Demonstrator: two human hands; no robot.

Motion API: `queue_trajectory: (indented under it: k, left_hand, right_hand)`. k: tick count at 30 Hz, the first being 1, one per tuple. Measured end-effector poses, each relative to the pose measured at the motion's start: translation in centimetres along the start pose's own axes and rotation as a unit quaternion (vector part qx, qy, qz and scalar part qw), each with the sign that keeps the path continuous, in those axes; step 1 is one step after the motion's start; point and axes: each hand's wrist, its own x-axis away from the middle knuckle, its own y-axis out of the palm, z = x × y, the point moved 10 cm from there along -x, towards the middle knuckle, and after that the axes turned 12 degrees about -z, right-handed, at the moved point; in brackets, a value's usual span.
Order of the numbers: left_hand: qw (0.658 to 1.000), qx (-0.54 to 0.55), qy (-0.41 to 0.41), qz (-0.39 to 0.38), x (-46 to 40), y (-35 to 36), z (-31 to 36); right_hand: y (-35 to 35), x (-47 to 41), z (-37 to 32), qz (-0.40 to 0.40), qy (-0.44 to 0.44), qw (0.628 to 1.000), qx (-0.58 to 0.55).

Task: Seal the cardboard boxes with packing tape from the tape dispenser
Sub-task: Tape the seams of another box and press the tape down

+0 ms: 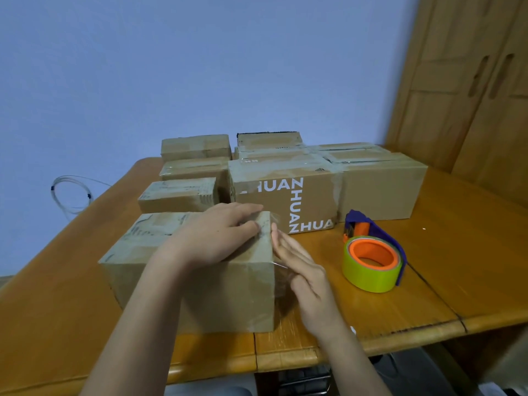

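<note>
The left hand rests flat on the near box, on the table. The right hand, fingers straight and together, presses tape against its right end. The tape dispenser lies just right, nearer that hand.

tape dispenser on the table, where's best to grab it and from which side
Probably by the purple handle of the tape dispenser, coming from above on its right. It lies flat, roll opening up, and the handle curves clear around the roll's far and right side.

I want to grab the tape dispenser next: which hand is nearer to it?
Right. The right hand lies flat against the near box's right side, just left of the tape dispenser; the left hand presses the box top, farther left.
</note>
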Motion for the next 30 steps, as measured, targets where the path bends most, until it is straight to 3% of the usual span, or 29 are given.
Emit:
queue_trajectory:
  k: [5,8,14,18,23,30]
  left_hand:
    - [1.000,0.015,0.003,0.002,0.4,-0.1,0.2]
    - [0.999,0.033,0.002,0.007,0.4,-0.2,0.0]
    - [0.999,0.043,0.005,0.003,0.2,-0.1,-0.2]
    - [0.999,0.054,0.009,0.001,0.0,-0.1,-0.3]
    - [0.997,0.069,0.017,0.005,-0.2,-0.1,-0.4]
    - [0.999,0.044,0.013,0.002,0.0,0.0,-0.4]
  right_hand:
    - [-3.7,-0.2,0.0,0.172,-0.012,0.985,0.027]
    - [-5.3,-2.1,0.0,0.210,-0.002,0.978,0.012]
    - [-3.2,-4.4,3.4,0.159,0.087,0.973,-0.140]
    - [-2.8,-4.5,3.4,0.142,0.090,0.971,-0.171]
    - [-2.3,-4.7,3.6,0.117,0.107,0.976,-0.148]
    - [-2.7,-4.4,4.5,0.140,0.131,0.974,-0.117]
